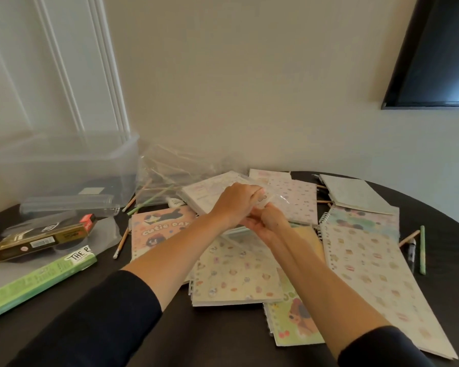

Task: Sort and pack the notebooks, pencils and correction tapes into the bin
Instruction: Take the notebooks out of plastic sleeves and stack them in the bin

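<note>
The wrapped notebook (pixel 207 196) lies just under my hands. Left hand (pixel 233 205) and right hand (pixel 269 221) meet, both pinching its clear sleeve (pixel 277 202). I judge I'm unwrapping it. Next I need to free it, then carry it far left to the clear bin (pixel 64 165).
</note>
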`<act>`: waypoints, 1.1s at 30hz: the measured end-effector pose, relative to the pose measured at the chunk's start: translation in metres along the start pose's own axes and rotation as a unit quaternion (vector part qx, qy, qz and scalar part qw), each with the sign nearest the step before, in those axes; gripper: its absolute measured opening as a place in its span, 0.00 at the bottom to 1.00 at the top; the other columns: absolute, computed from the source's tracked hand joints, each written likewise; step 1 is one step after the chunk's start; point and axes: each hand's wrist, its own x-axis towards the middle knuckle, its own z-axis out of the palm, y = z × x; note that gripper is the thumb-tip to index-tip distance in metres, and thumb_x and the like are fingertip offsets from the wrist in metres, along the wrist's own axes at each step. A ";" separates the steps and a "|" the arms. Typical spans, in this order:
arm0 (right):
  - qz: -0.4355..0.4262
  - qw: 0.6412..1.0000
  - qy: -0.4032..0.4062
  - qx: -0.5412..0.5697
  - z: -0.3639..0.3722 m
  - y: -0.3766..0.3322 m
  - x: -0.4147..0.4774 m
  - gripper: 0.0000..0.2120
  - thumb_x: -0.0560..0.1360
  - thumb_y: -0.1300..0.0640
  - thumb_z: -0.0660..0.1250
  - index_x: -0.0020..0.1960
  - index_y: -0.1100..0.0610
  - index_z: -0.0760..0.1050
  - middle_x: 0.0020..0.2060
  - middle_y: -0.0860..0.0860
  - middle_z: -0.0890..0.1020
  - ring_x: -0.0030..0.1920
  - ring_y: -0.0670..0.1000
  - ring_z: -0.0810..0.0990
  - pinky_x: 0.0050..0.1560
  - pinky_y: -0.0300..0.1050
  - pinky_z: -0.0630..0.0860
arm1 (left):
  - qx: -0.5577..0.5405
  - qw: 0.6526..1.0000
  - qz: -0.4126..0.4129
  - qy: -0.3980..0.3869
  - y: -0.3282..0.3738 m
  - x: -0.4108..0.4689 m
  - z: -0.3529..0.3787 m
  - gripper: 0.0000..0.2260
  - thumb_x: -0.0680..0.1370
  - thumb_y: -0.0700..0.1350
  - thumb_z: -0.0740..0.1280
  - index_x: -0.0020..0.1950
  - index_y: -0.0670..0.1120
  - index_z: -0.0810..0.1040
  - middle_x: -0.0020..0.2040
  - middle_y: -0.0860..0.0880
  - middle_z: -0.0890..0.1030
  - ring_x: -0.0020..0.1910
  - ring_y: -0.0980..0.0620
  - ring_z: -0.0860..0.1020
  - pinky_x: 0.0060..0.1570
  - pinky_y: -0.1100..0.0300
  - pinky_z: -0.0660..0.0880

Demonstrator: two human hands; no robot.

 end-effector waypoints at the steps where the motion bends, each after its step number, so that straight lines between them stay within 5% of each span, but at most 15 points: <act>1: -0.001 1.000 -0.003 0.003 0.000 0.000 -0.001 0.13 0.80 0.70 0.51 0.44 0.61 0.72 0.37 0.59 0.77 0.38 0.56 0.78 0.29 0.48 0.78 | -0.008 1.000 0.000 0.000 -0.002 0.000 0.000 0.16 0.81 0.44 0.57 0.39 0.39 0.76 0.36 0.43 0.78 0.38 0.46 0.74 0.41 0.56 0.63; 4: -0.002 1.000 -0.007 0.013 0.001 -0.002 -0.004 0.13 0.81 0.68 0.51 0.45 0.61 0.72 0.39 0.58 0.78 0.39 0.56 0.78 0.27 0.48 0.79 | -0.038 0.999 -0.006 -0.006 -0.005 0.003 -0.002 0.16 0.81 0.44 0.57 0.38 0.38 0.76 0.34 0.44 0.76 0.37 0.49 0.73 0.39 0.58 0.62; 9: -0.015 1.000 -0.001 0.014 0.003 -0.002 -0.009 0.14 0.81 0.68 0.50 0.44 0.61 0.73 0.41 0.59 0.77 0.50 0.60 0.77 0.30 0.46 0.81 | -0.134 0.989 -0.029 -0.051 -0.005 0.006 0.000 0.16 0.80 0.44 0.58 0.44 0.33 0.78 0.44 0.37 0.81 0.46 0.42 0.77 0.51 0.50 0.71; 13: -0.012 1.000 -0.014 0.008 0.005 -0.003 -0.009 0.13 0.81 0.67 0.51 0.46 0.61 0.74 0.45 0.60 0.78 0.59 0.62 0.75 0.46 0.51 0.79 | -0.203 0.974 -0.073 -0.073 -0.006 0.006 0.000 0.18 0.78 0.46 0.59 0.44 0.32 0.79 0.43 0.36 0.80 0.42 0.49 0.75 0.54 0.49 0.72; 18: 0.004 1.000 -0.023 0.017 0.004 -0.003 -0.001 0.13 0.81 0.68 0.52 0.44 0.62 0.73 0.41 0.58 0.79 0.46 0.57 0.79 0.30 0.44 0.80 | -0.212 0.968 -0.090 -0.096 -0.009 0.007 -0.003 0.20 0.78 0.49 0.59 0.39 0.32 0.76 0.38 0.44 0.74 0.40 0.52 0.71 0.48 0.54 0.72; 22: 0.027 0.996 -0.054 -0.060 -0.003 -0.006 0.005 0.13 0.80 0.67 0.54 0.43 0.63 0.75 0.31 0.56 0.84 0.34 0.54 0.84 0.31 0.43 0.81 | -0.206 0.967 -0.098 -0.115 -0.017 0.005 -0.004 0.19 0.78 0.48 0.59 0.39 0.33 0.77 0.38 0.45 0.75 0.40 0.52 0.72 0.38 0.68 0.69; 27: 0.052 0.978 0.006 -0.200 -0.017 -0.003 0.010 0.07 0.78 0.64 0.60 0.44 0.62 0.75 0.25 0.54 0.79 0.25 0.49 0.79 0.25 0.38 0.78 | -0.181 0.966 -0.081 -0.167 -0.018 0.003 -0.009 0.12 0.79 0.46 0.61 0.50 0.41 0.82 0.53 0.50 0.81 0.54 0.58 0.76 0.54 0.68 0.69; 30: 0.064 0.978 0.018 -0.198 -0.026 -0.003 0.008 0.08 0.77 0.67 0.60 0.44 0.63 0.77 0.29 0.56 0.80 0.31 0.51 0.79 0.30 0.39 0.79 | -0.137 0.969 -0.053 -0.198 -0.014 -0.003 -0.008 0.11 0.78 0.43 0.63 0.58 0.45 0.80 0.59 0.52 0.79 0.60 0.59 0.75 0.53 0.76 0.67; 33: 0.091 0.982 -0.009 -0.167 -0.037 -0.007 0.000 0.07 0.77 0.69 0.59 0.49 0.66 0.76 0.39 0.60 0.81 0.39 0.54 0.81 0.36 0.41 0.81 | -0.085 0.974 -0.054 -0.202 -0.013 -0.011 -0.005 0.14 0.78 0.44 0.63 0.63 0.45 0.77 0.63 0.50 0.77 0.63 0.54 0.72 0.57 0.70 0.66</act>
